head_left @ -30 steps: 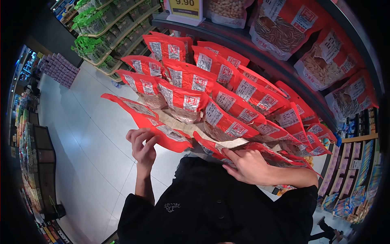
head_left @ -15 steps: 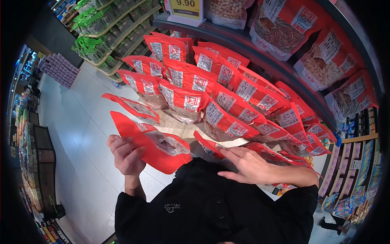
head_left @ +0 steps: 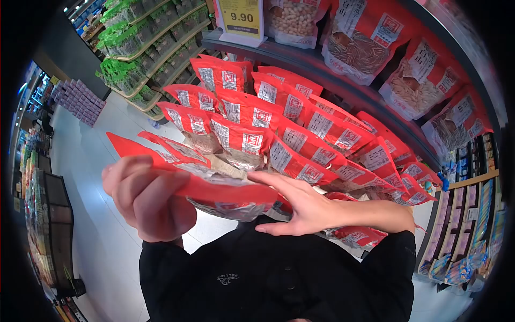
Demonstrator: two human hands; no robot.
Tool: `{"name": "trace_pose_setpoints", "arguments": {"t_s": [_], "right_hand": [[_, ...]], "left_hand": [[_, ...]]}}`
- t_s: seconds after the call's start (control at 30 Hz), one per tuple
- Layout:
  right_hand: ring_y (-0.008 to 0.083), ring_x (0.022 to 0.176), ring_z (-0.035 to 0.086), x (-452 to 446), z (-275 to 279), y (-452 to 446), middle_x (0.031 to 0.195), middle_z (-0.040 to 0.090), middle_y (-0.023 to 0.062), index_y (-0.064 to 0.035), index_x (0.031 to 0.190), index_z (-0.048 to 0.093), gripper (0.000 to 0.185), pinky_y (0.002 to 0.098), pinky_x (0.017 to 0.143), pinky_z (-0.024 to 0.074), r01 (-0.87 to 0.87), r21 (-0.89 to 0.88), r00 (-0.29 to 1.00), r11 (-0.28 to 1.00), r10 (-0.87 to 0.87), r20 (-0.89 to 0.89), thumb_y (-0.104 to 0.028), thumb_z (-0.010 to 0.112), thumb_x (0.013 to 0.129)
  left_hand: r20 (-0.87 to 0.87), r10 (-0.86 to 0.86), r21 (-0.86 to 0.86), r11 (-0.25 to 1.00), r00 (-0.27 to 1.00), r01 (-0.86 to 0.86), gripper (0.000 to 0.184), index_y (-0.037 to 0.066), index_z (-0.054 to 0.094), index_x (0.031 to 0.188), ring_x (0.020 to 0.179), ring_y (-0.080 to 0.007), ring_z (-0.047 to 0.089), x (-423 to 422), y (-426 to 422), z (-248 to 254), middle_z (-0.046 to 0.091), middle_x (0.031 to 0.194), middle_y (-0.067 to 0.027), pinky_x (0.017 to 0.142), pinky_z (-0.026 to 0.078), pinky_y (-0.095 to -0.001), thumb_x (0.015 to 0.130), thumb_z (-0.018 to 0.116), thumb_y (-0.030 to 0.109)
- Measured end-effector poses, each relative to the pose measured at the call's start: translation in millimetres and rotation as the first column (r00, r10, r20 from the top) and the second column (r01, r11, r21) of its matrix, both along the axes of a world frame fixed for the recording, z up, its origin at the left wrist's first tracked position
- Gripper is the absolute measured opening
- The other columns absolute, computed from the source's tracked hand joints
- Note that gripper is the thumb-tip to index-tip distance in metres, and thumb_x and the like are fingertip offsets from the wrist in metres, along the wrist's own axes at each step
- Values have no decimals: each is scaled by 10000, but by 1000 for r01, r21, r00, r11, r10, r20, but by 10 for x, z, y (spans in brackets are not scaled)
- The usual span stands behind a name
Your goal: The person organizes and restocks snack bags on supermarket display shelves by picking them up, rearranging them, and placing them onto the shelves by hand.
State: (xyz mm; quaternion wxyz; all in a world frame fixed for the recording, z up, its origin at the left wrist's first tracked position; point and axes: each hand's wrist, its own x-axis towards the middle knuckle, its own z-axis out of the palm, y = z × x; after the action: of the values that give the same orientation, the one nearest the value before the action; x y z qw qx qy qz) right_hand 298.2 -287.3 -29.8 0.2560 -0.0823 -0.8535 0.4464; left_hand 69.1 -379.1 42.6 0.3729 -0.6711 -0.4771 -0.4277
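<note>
My left hand (head_left: 153,201) is closed around the upper left part of a red snack bag (head_left: 230,194), raised near my chest and tilted, its clear lower side showing the contents. My right hand (head_left: 306,206) is at the bag's right end, fingers stretched out on its far side and thumb apart on the near side. Whether the fingers press on it, I cannot tell. Just beyond the held bag, another red bag (head_left: 174,147) leans at the left front of the display. Upright rows of similar red bags (head_left: 244,137) stand behind.
A dark shelf edge (head_left: 300,61) crosses behind the rows, carrying bags of nuts and seeds (head_left: 359,51) and a yellow price sign (head_left: 238,19). Shelves of green-topped packs (head_left: 129,67) stand far left. Tiled floor (head_left: 115,214) lies to my left, and more shelving (head_left: 458,225) to the right.
My left hand has lifted the bag up and closer to the camera, turning it more edge-on. My right hand has left the front bags at the right and moved left to the held bag.
</note>
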Motion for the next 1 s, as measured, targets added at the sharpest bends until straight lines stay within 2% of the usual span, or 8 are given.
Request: {"name": "trace_pose_setpoints", "arguments": {"t_s": [0.13,0.23,0.4,0.57,0.63,0.7,0.83,1.0], "right_hand": [[252,1053,630,-111,23,13,1122,656,130,13,1151,613,503,359,914,490,60,-278,997,959,-45,60,-225,820,759],[281,904,696,-174,-4,57,1046,687,169,19,1209,552,530,355,791,551,57,-100,992,993,-68,-103,-224,785,800],[102,784,669,16,257,211,930,721,94,26,1091,637,363,278,715,541,15,-282,996,959,-38,-76,-182,772,827],[96,888,635,269,444,333,991,694,71,19,1123,612,365,275,781,523,72,-371,990,926,-112,-88,-143,765,834],[107,923,630,372,466,356,1024,685,71,20,1129,607,369,281,808,518,108,-400,983,910,-158,-93,-134,765,833],[124,955,624,475,475,376,1049,671,72,28,1145,594,387,297,839,511,167,-490,965,856,-243,-96,-120,765,831],[142,996,618,734,556,435,1108,648,79,26,1204,549,407,321,894,502,197,-645,949,738,-308,-63,-53,723,844],[153,991,618,925,626,522,1095,648,90,25,1202,550,410,326,899,497,324,-579,912,748,-409,-18,-65,719,840]], "left_hand": [[-52,-7,46,999,999,10,184,78,636,865,922,-294,554,160,238,202,524,841,-62,778,477,-399,687,593,62],[-35,-94,52,994,995,96,286,55,654,843,937,-290,563,297,375,339,531,854,-73,789,482,-396,590,559,-39],[78,-207,66,977,975,202,306,8,646,1102,1075,-284,569,284,700,517,592,1100,-122,917,454,-369,806,647,-69],[221,-316,144,946,923,289,437,14,516,1308,1203,-234,524,114,1040,373,517,1315,-132,1002,407,-338,885,624,13],[442,-378,35,913,813,406,468,12,499,1319,1252,-232,454,-13,1166,221,460,1382,-145,1016,384,-359,888,652,111],[765,-479,93,743,430,662,442,-4,502,1305,1253,-212,471,-131,1377,32,482,1381,-154,1023,381,-356,911,628,149],[698,-218,-262,809,683,526,394,0,498,1304,1144,-155,558,-404,1793,-244,573,1270,-122,976,436,-302,933,601,87],[669,-128,-462,701,732,544,325,28,572,1232,1009,-122,614,-416,2094,-414,640,1150,-103,886,488,-283,929,626,130]]}}
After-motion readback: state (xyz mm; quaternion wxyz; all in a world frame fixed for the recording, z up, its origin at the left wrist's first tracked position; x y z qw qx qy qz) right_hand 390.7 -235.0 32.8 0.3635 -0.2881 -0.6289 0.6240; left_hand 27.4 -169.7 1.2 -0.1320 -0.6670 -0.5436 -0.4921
